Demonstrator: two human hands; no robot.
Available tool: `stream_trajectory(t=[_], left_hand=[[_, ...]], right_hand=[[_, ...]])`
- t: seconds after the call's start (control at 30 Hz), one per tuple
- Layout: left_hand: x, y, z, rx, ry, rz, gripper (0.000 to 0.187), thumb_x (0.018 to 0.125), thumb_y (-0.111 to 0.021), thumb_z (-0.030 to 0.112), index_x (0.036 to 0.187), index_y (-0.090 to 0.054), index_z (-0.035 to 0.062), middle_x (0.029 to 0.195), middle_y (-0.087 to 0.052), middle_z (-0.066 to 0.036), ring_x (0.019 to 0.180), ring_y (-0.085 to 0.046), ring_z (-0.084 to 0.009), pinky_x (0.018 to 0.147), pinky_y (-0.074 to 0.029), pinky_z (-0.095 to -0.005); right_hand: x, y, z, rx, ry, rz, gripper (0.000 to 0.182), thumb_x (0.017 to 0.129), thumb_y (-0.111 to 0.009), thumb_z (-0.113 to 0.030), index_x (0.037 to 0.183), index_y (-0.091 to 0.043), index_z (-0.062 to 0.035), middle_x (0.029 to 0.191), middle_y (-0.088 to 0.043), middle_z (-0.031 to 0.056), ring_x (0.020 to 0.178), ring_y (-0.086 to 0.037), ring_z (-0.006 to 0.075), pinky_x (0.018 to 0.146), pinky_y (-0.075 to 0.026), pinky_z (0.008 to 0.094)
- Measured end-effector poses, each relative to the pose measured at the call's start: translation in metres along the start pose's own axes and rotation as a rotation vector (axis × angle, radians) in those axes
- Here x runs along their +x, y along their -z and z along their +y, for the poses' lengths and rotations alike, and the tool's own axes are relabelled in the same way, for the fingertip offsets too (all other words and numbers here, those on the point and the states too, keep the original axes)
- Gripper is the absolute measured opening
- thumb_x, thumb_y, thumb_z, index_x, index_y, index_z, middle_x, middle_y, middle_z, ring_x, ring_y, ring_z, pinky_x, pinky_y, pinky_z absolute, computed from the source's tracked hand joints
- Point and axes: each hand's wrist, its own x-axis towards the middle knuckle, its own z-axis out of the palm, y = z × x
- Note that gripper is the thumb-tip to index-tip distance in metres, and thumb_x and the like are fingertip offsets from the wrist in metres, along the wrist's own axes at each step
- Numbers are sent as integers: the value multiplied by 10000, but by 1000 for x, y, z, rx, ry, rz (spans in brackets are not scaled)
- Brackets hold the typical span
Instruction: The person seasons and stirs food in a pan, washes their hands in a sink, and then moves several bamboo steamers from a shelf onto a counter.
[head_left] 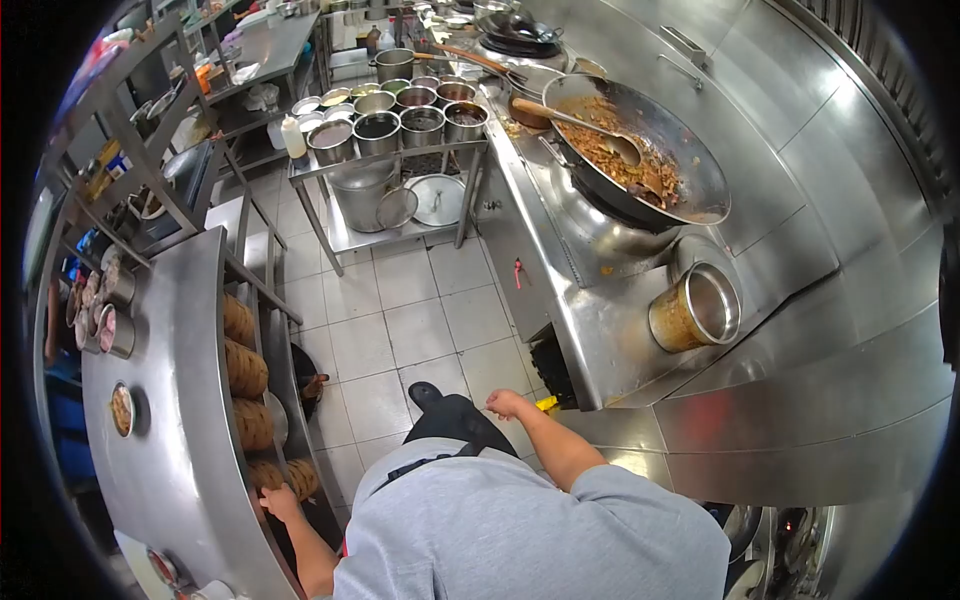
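My left hand [280, 502] reaches down into the side shelves of the steel counter, at the lowest visible stack of brown bowls [300, 478]. Its fingers curl in against the stack's near side; what lies between them is hidden. More brown bowls [247, 370] are stacked on the shelves above. In front of my body, over the tiled floor, my right hand [506, 403] hangs in a loose fist with nothing seen in it. A yellow object [546, 403] shows just beside that wrist, too small to name.
On the right, a big wok [700, 190] of browned food with a ladle [622, 148] stands on the range, near a stained metal pot [672, 318]. Ahead, a steel trolley [350, 165] carries several pots. A small bowl [123, 410] and metal containers [116, 333] sit on the left counter [180, 400].
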Motion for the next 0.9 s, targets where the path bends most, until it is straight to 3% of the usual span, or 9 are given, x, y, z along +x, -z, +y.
stream_trajectory(t=[0.1, 0.2, 0.27, 0.3, 0.37, 0.5, 0.57, 0.7, 0.9], left_hand=[[5, -13, -9, 16, -71, 17, 619, 780, -641, 213, 1310, -397, 7, 1217, -405, -260, 1053, -524, -471, 892, -465, -498], [9, -16, -18, -25, -97, 55, 591, 746, -662, 282, 1242, -454, 37, 1172, -435, -243, 1040, -538, -463, 872, -484, -507], [2, -16, -13, -28, -4, 116, 608, 724, -679, 371, 1214, -479, 72, 1146, -456, -228, 1035, -551, -433, 876, -497, -482], [-22, 22, 9, -75, 65, 28, 610, 719, -677, 380, 1214, -487, 76, 1181, -441, -238, 1050, -546, -422, 892, -494, -462], [-27, 30, 14, -64, 91, 0, 602, 739, -632, 368, 1243, -470, 79, 1242, -384, -272, 1105, -507, -436, 920, -475, -471], [-20, 27, 1, -217, 107, 28, 662, 748, -630, 278, 1327, -380, 79, 1409, -284, -225, 1235, -393, -444, 919, -466, -501], [-21, 35, -3, -130, 108, 45, 764, 766, -664, 436, 1368, -354, 82, 1415, -298, -199, 1316, -285, -423, 968, -423, -525], [-35, 20, -1, -164, 100, 144, 713, 794, -648, 408, 1349, -354, 70, 1409, -320, -157, 1290, -316, -400, 939, -425, -555], [-43, 38, -8, -229, 111, 117, 666, 726, -663, 236, 1311, -380, 95, 1362, -367, -128, 1281, -334, -367, 974, -379, -579]], right_hand=[[20, -6, 7, -57, 30, -9, 224, 818, -621, -251, 955, -615, -75, 704, -611, 33, 536, -586, 156, 468, -495, 324], [61, -8, 28, -373, 420, 65, 201, 821, -595, -275, 781, -631, -82, 617, -599, 67, 504, -564, 186, 451, -469, 357], [60, -4, 16, -244, 245, -54, 223, 818, -589, -280, 755, -628, -70, 622, -597, 63, 520, -556, 200, 474, -459, 372], [64, -3, 18, -391, 425, 30, 231, 813, -582, -282, 758, -628, -62, 654, -605, 79, 580, -579, 203, 508, -469, 370], [39, 6, -17, -323, 310, 4, 241, 807, -631, -273, 735, -630, -43, 617, -599, 99, 507, -574, 220, 477, -475, 372], [37, -3, -57, -35, 198, -149, 163, 807, -656, -191, 910, -625, -69, 710, -621, 58, 542, -605, 192, 467, -493, 347], [27, -11, -89, -104, 203, -136, 168, 816, -647, -189, 931, -618, -70, 714, -620, 52, 551, -608, 187, 473, -494, 344], [61, -22, -114, -102, 121, -205, 151, 885, -604, -190, 1001, -613, -93, 853, -648, 53, 654, -636, 190, 551, -508, 322], [67, -41, -140, -172, 159, -251, 143, 880, -613, -182, 989, -585, -94, 796, -631, 49, 598, -612, 172, 498, -487, 306]])
